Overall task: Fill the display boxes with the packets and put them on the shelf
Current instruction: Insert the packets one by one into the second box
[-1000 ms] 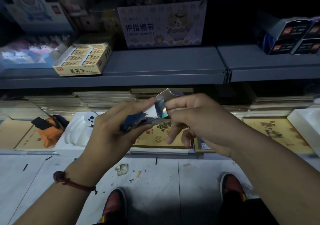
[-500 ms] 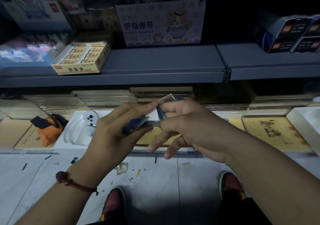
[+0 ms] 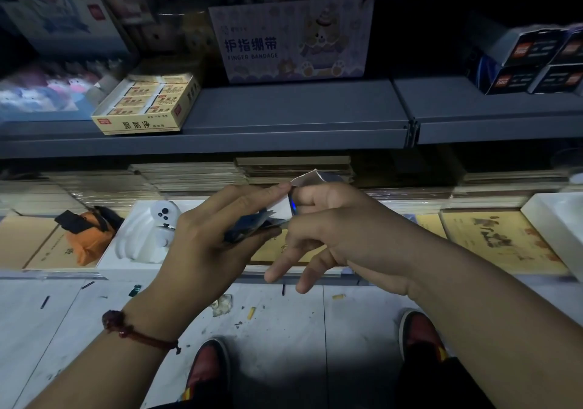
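Observation:
My left hand (image 3: pixel 208 235) holds a fanned bunch of dark blue packets (image 3: pixel 249 227) between thumb and fingers, its fingertips reaching to a small silver display box (image 3: pixel 310 177). My right hand (image 3: pixel 340 222) grips that open box from the right, thumb and forefinger round it, the other fingers hanging down. Most of the box is hidden behind my fingers; only its flap and a shiny blue edge show. Both hands meet in front of the lower shelf.
The grey upper shelf (image 3: pixel 284 115) carries a yellow eraser box (image 3: pixel 148 105), a finger bandage carton (image 3: pixel 293 39) and dark boxes (image 3: pixel 533 61) at right. Below lie stacked flat books (image 3: pixel 498 241), a white ghost toy (image 3: pixel 151 232) and an orange pouch (image 3: pixel 91 235). My shoes (image 3: pixel 208 370) stand on the littered floor.
Both hands have sunk slightly and drawn closer together. The shiny face of the box has turned out of sight behind my right fingers, whose lower fingers have spread out.

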Demonstrator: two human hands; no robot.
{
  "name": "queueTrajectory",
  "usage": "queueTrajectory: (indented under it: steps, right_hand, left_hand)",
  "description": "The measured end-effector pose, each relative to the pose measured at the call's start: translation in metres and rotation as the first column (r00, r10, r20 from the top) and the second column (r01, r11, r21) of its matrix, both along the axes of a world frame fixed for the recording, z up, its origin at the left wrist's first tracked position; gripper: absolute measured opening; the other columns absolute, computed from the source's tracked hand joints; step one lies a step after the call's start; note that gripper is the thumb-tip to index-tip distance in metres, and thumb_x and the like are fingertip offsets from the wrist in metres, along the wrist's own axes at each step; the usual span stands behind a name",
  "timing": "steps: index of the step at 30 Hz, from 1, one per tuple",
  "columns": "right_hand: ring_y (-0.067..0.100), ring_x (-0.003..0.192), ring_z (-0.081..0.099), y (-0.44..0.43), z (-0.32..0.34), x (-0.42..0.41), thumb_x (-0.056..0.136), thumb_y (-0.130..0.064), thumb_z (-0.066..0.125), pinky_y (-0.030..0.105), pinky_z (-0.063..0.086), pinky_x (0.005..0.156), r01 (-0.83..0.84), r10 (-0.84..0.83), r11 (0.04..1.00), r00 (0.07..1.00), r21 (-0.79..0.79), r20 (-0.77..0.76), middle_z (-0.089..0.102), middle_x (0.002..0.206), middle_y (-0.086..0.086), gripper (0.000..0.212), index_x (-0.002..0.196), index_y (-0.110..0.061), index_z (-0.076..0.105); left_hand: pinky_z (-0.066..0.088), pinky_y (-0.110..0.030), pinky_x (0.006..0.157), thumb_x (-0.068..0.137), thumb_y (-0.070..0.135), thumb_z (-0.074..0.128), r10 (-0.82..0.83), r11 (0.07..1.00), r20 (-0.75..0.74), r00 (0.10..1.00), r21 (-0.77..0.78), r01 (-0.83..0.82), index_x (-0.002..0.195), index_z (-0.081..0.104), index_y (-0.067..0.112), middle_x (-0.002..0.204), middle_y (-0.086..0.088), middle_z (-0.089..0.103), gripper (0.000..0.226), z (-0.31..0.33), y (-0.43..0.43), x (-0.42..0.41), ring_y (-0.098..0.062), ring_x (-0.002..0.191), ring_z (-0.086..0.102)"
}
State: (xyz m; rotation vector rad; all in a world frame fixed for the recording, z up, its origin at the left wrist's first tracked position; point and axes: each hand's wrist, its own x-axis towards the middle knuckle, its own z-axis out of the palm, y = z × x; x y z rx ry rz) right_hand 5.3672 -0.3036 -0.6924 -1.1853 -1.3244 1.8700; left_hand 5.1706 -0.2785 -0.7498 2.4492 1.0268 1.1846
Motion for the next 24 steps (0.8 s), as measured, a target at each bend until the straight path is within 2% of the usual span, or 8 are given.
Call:
queueTrajectory:
  steps: [2, 6, 10, 13, 15, 18, 21, 24]
  right_hand:
    - [0.039, 0.086, 0.076, 0.001, 0.0, 0.0, 0.097, 0.005, 0.049, 0.035, 0.06, 0.056, 0.008, -0.008, 1.0, 1.0, -0.004, 0.008, 0.07, 0.108, 0.025, 0.03, 0.126, -0.002, 0.057]
    - [0.035, 0.071, 0.076, 0.003, 0.002, 0.002, 0.098, 0.003, 0.053, 0.031, 0.057, 0.049, 0.07, -0.075, 0.995, 0.995, 0.078, 0.067, 0.063, 0.122, 0.028, 0.022, 0.116, 0.007, 0.064]
    - [0.03, 0.058, 0.074, 0.006, 0.001, 0.008, 0.094, 0.001, 0.064, 0.029, 0.054, 0.044, 0.171, -0.209, 0.962, 0.963, 0.214, 0.169, 0.077, 0.096, 0.015, 0.024, 0.118, -0.002, 0.068]
    - [0.029, 0.054, 0.072, 0.012, -0.001, 0.019, 0.091, -0.003, 0.072, 0.031, 0.054, 0.044, 0.25, -0.338, 0.904, 0.914, 0.348, 0.222, 0.078, 0.085, 0.006, 0.023, 0.114, -0.009, 0.07]
    - [0.027, 0.05, 0.07, 0.014, -0.004, 0.022, 0.092, -0.003, 0.07, 0.03, 0.053, 0.042, 0.271, -0.386, 0.869, 0.895, 0.414, 0.224, 0.077, 0.08, 0.003, 0.016, 0.105, -0.011, 0.073]
    - [0.024, 0.042, 0.064, 0.012, -0.013, 0.017, 0.093, -0.007, 0.067, 0.029, 0.048, 0.039, 0.256, -0.42, 0.815, 0.879, 0.52, 0.227, 0.074, 0.076, 0.002, 0.012, 0.094, -0.016, 0.075]
    - [0.018, 0.04, 0.059, 0.007, -0.016, 0.006, 0.093, -0.009, 0.07, 0.025, 0.043, 0.038, 0.226, -0.361, 0.797, 0.922, 0.56, 0.143, 0.067, 0.073, 0.01, 0.013, 0.095, -0.02, 0.076]
    - [0.022, 0.045, 0.06, 0.004, -0.019, -0.004, 0.089, -0.008, 0.076, 0.017, 0.044, 0.043, 0.174, -0.29, 0.806, 0.949, 0.565, 0.122, 0.064, 0.071, 0.003, 0.013, 0.099, -0.017, 0.075]
  left_hand:
    - [0.043, -0.01, 0.091, 0.086, 0.024, 0.074, 0.007, 1.0, -0.015, 1.0, -0.006, -0.007, 0.132, 0.058, 0.02, 0.114, 0.007, 0.065, 0.049, 0.001, 0.0, 0.0, 0.004, 0.107, 0.058]
    - [0.05, -0.016, 0.087, 0.08, 0.015, 0.082, 0.013, 0.999, 0.009, 1.0, -0.037, -0.013, 0.133, 0.06, 0.018, 0.109, 0.002, 0.069, 0.058, 0.0, 0.0, 0.004, -0.006, 0.1, 0.065]
    - [0.048, -0.013, 0.089, 0.08, 0.017, 0.082, 0.046, 0.998, -0.02, 0.999, -0.033, -0.046, 0.134, 0.058, 0.024, 0.11, 0.008, 0.066, 0.06, -0.004, 0.003, 0.0, -0.001, 0.103, 0.062]
    - [0.047, -0.009, 0.087, 0.081, 0.022, 0.079, 0.098, 0.994, -0.007, 0.995, -0.057, -0.099, 0.135, 0.056, 0.028, 0.108, 0.01, 0.066, 0.058, -0.005, 0.005, -0.006, 0.002, 0.102, 0.06]
    - [0.044, -0.006, 0.087, 0.081, 0.031, 0.076, 0.131, 0.988, 0.01, 0.991, -0.089, -0.129, 0.136, 0.055, 0.035, 0.11, 0.024, 0.062, 0.059, -0.003, 0.004, -0.006, 0.008, 0.102, 0.059]
    - [0.044, -0.003, 0.085, 0.075, 0.043, 0.075, 0.174, 0.965, 0.096, 0.98, -0.215, -0.15, 0.127, 0.052, 0.061, 0.108, 0.04, 0.062, 0.059, -0.005, 0.001, 0.0, 0.013, 0.102, 0.06]
    - [0.048, -0.008, 0.081, 0.076, 0.032, 0.082, 0.156, 0.954, 0.139, 0.978, -0.276, -0.113, 0.121, 0.055, 0.056, 0.106, 0.03, 0.067, 0.058, -0.012, -0.001, 0.008, 0.006, 0.097, 0.066]
    - [0.047, -0.009, 0.069, 0.076, 0.04, 0.078, 0.139, 0.947, 0.179, 0.974, -0.313, -0.078, 0.106, 0.059, 0.05, 0.088, 0.022, 0.069, 0.038, -0.014, -0.002, 0.015, 0.0, 0.08, 0.067]
